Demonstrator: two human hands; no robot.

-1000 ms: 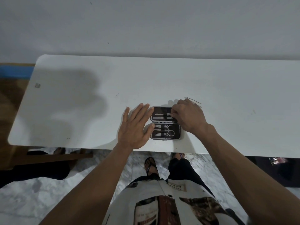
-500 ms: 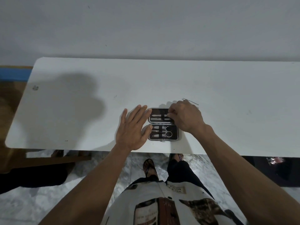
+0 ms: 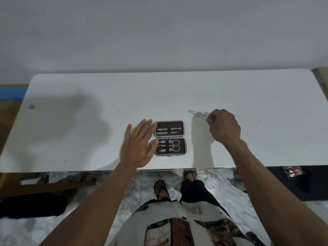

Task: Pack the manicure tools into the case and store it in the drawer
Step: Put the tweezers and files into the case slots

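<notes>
Nearest the desk's [image 3: 71, 139] front edge, the left hand [image 3: 137, 146] lay flat with fingers spread, its tips touching the left rim of the open case [image 3: 170, 137], steadying it. The case sat opened out, near half holding clippers and scissors, far half holding two slim tools under a strap. Farther back and to the right, the right hand [image 3: 224, 127] had its grip pinching the tweezers [image 3: 197, 114], lifted clear of the desk, their long axis pointing away to the left. The case lay left of and nearer than that hand, so the right hand likely carries the tweezers down-left into the far half.
</notes>
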